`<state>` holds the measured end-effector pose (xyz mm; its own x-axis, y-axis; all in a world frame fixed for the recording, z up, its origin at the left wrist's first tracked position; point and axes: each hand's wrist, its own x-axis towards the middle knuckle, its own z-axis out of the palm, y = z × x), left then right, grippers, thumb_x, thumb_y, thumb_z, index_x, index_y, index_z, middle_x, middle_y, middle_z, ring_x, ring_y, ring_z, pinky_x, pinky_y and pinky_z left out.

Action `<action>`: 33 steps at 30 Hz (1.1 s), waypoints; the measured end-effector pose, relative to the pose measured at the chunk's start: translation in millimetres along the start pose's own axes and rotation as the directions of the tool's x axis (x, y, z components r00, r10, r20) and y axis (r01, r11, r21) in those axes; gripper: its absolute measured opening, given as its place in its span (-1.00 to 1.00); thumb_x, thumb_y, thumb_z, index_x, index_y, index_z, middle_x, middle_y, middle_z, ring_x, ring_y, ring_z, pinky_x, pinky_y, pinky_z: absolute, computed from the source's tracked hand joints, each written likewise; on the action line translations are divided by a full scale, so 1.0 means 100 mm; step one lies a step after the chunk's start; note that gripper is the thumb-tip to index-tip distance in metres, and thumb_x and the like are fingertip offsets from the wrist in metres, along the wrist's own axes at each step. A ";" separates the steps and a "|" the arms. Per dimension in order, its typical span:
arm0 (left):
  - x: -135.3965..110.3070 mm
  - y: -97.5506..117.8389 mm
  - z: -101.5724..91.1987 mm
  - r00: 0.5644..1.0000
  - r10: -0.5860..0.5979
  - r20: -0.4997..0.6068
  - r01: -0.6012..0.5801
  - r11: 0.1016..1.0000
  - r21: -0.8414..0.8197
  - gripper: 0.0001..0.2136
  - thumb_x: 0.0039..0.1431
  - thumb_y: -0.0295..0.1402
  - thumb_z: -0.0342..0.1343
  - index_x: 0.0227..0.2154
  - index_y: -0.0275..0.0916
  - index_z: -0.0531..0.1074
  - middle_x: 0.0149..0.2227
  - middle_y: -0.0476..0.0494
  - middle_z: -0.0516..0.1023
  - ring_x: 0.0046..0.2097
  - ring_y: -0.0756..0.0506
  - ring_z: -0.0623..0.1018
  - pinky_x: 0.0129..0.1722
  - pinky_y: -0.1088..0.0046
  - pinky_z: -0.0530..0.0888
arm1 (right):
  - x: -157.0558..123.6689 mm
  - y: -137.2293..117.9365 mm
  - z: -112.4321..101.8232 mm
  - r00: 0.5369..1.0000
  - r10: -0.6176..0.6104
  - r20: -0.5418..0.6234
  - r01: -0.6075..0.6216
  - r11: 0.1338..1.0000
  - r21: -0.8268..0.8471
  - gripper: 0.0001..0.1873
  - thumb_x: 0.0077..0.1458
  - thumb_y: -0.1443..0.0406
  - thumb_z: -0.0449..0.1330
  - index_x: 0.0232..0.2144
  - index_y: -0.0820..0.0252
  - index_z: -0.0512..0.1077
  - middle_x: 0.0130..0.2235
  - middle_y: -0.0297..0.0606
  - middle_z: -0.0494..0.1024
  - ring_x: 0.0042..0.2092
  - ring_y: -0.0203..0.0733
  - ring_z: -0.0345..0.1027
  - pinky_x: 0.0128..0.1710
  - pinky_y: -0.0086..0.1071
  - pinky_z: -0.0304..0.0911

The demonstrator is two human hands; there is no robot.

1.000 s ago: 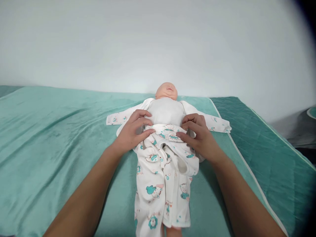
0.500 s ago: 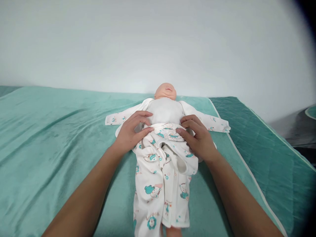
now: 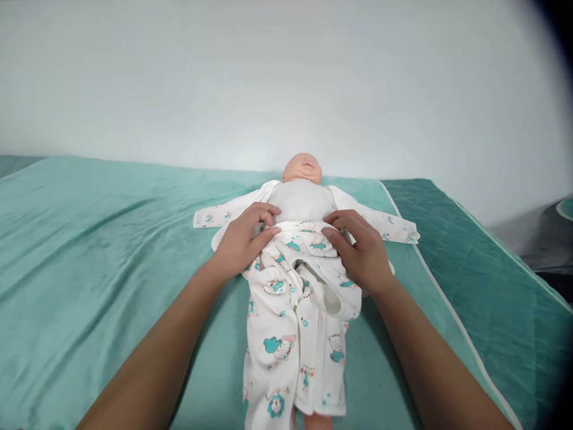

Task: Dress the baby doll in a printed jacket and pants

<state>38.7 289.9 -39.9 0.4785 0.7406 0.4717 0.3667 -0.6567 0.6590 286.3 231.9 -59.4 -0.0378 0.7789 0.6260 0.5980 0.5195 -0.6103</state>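
A baby doll (image 3: pixel 302 168) lies on its back, head at the far side, in a white jacket (image 3: pixel 224 211) with printed sleeves spread out to both sides. Its pale grey torso (image 3: pixel 301 202) shows between the jacket's fronts. White baby pants (image 3: pixel 273 316) with a teal animal print cover the lower body, with an opening at the crotch. My left hand (image 3: pixel 244 239) pinches the waistband at its left side, thumb over the cloth. At the right side of the waistband, my right hand (image 3: pixel 360 245) grips it between thumb and fingers. Below the right leg cuff a bit of the doll's foot shows.
A light green blanket (image 3: pixel 111 263) with soft wrinkles lies under the doll. Along the right runs a darker green quilted cover (image 3: pixel 483 269). Behind stands a plain pale wall (image 3: pixel 250 77). A dark object (image 3: pixel 550 236), only partly visible, is at the right edge.
The waistband has been drawn slightly up the torso and lies smoother. My right fingers have shifted a little inward along it; the view has moved slightly.
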 end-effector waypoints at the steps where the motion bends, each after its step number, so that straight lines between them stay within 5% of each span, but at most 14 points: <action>1: 0.02 0.00 0.01 0.999 -0.038 -0.004 0.038 0.999 -0.012 -0.91 0.30 -0.29 0.04 -0.30 -0.17 0.30 -0.01 -0.12 0.50 0.03 -0.10 0.48 0.04 0.33 0.36 | 0.02 0.00 0.01 0.999 0.031 -0.005 -0.031 0.999 -0.010 -0.85 0.27 0.26 0.14 -0.38 0.11 0.33 -0.15 -0.27 0.50 -0.13 -0.17 0.38 -0.10 -0.30 0.23; 8: 0.48 -0.19 0.07 0.975 -0.218 -0.041 0.220 0.975 0.044 -0.87 0.29 -0.24 -0.01 -0.28 -0.17 0.23 -0.39 0.04 0.35 -0.33 -0.04 0.36 -0.30 0.43 0.26 | 0.37 0.19 0.12 0.941 0.338 0.016 -0.335 0.938 -0.093 -0.73 0.21 0.11 0.15 -0.45 0.10 0.28 -0.58 -0.48 0.23 -0.48 -0.28 0.09 -0.42 -0.37 0.01; 13: 0.67 -0.42 0.08 0.949 -0.303 0.084 0.313 0.935 -0.167 -0.82 0.28 -0.18 0.02 -0.31 -0.17 0.24 -0.42 0.06 0.24 -0.39 0.00 0.24 -0.37 0.46 0.19 | 0.59 0.31 0.17 0.839 0.527 0.137 -0.544 0.824 0.161 -0.66 0.13 0.00 0.21 -0.46 0.11 0.32 -0.57 -0.47 0.29 -0.51 -0.31 0.07 -0.48 -0.41 0.00; 19: 0.59 -0.45 0.04 0.940 -0.322 0.113 0.340 0.901 -0.269 -0.80 0.27 -0.14 0.03 -0.29 -0.16 0.26 -0.46 0.07 0.21 -0.44 0.01 0.21 -0.43 0.48 0.16 | 0.52 0.30 0.12 0.700 0.638 0.321 -0.675 0.445 0.588 -0.67 -0.01 0.06 0.36 -0.43 0.11 0.36 -0.50 -0.44 0.37 -0.50 -0.32 0.16 -0.50 -0.43 0.11; 23: 0.56 -0.45 -0.01 0.947 -0.322 0.008 0.317 0.928 -0.195 -0.81 0.26 -0.16 0.05 -0.28 -0.16 0.26 -0.48 0.07 0.21 -0.46 0.01 0.19 -0.44 0.48 0.15 | 0.52 0.37 0.05 0.674 0.646 0.357 -0.649 0.288 0.704 -0.73 -0.05 0.15 0.40 -0.43 0.13 0.41 -0.48 -0.43 0.37 -0.47 -0.34 0.20 -0.48 -0.46 0.18; 28: 0.50 -0.50 -0.05 0.929 -0.368 -0.046 0.354 0.917 -0.183 -0.81 0.27 -0.15 0.02 -0.26 -0.14 0.26 -0.48 0.08 0.25 -0.47 0.00 0.22 -0.45 0.47 0.16 | 0.50 0.45 -0.02 0.655 0.691 0.306 -0.650 0.308 0.695 -0.71 -0.11 0.18 0.45 -0.44 0.16 0.44 -0.47 -0.41 0.39 -0.48 -0.36 0.21 -0.51 -0.47 0.16; 33: 0.47 -0.50 -0.03 0.928 -0.373 -0.020 0.370 0.925 -0.085 -0.81 0.26 -0.15 0.01 -0.28 -0.16 0.29 -0.39 0.03 0.37 -0.34 -0.04 0.34 -0.33 0.43 0.25 | 0.39 0.54 -0.06 0.693 0.655 0.302 -0.688 0.475 0.549 -0.68 -0.05 0.10 0.41 -0.39 0.14 0.43 -0.51 -0.45 0.34 -0.52 -0.39 0.11 -0.56 -0.47 0.01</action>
<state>40.9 358.3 -49.2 0.2911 0.9347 0.2039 0.4483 -0.3215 0.8341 321.9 288.7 -65.0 0.1239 0.9860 -0.1120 -0.1289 -0.0959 -0.9870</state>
